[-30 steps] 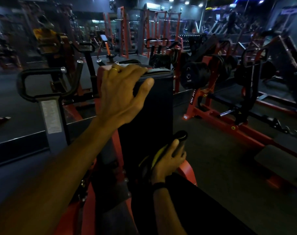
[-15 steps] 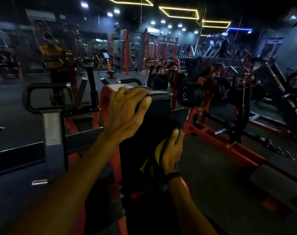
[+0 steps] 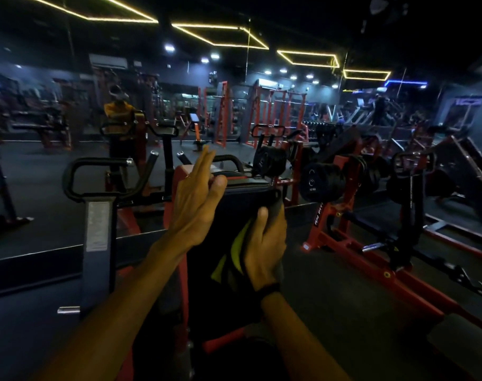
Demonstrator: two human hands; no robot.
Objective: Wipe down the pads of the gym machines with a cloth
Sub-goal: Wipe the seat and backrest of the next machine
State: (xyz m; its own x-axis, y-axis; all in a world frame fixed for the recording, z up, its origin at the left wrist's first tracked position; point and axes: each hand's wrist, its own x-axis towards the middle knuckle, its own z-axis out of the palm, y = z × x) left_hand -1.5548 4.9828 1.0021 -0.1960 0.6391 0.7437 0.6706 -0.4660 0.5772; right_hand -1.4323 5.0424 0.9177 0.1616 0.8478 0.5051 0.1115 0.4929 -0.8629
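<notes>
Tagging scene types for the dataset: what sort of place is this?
A commercial gym, almost certainly: red squat racks in rows, a plate-loaded machine with black weight plates, and the upright black pad being wiped.

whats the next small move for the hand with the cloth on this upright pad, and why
Probably carry the right hand and its cloth up over the black pad's top edge. The cloth is pressed just below that edge, and the open left hand isn't covering it.
</notes>
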